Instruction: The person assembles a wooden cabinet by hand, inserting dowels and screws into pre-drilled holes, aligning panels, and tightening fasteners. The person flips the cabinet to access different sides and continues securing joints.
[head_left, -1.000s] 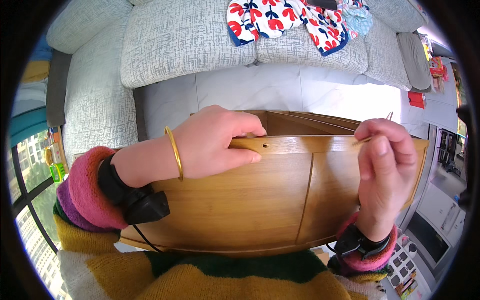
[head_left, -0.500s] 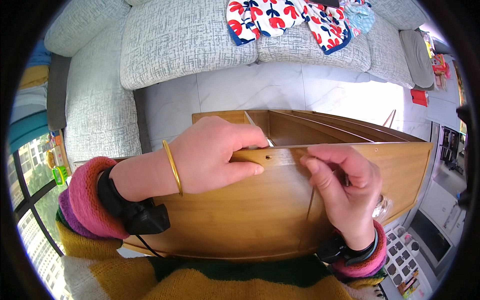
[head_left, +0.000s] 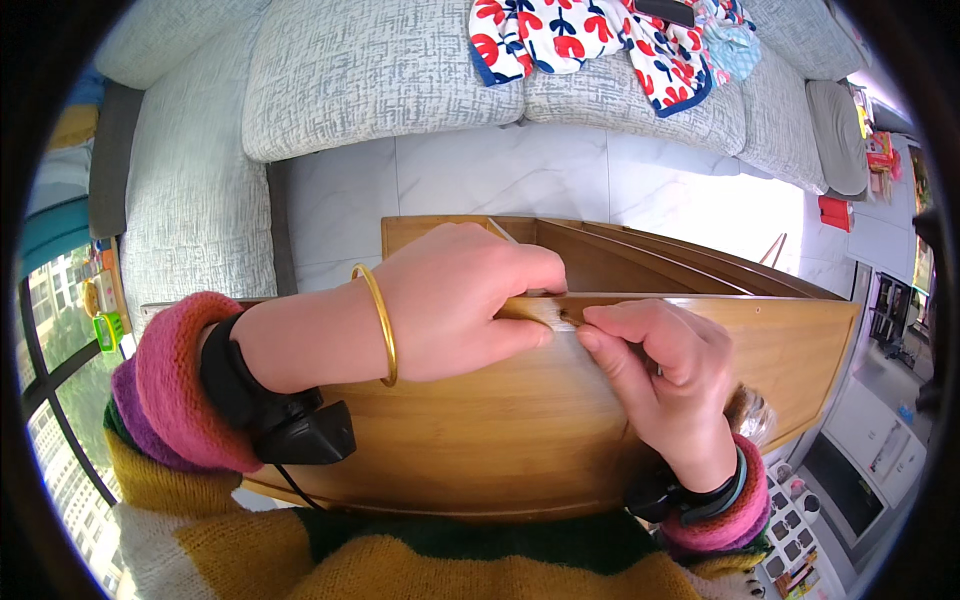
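A brown wooden furniture panel (head_left: 480, 430) lies broad in front of me, its top edge running left to right. My left hand (head_left: 455, 300), with a gold bangle at the wrist, clasps that edge, thumb on the near face and fingers over the top. Just right of its thumb a small dark hole (head_left: 565, 315) shows near the edge. My right hand (head_left: 665, 365) pinches thumb and forefinger together at this hole. Whatever is between those fingertips is too small or hidden to make out. Behind the edge the inside of the wooden piece (head_left: 590, 262) has slanting boards.
A clear plastic wrapper (head_left: 750, 415) sits by the panel's right side. Beyond the marble-look floor (head_left: 480, 175) stands a grey sofa (head_left: 380, 80) with a patterned blanket (head_left: 560, 40) and a dark flat device (head_left: 665, 11). A white rack of small compartments (head_left: 790, 535) is at the lower right.
My left hand has slid slightly right along the panel's edge. My right hand has moved left, bringing its pinched fingertips up to the hole.
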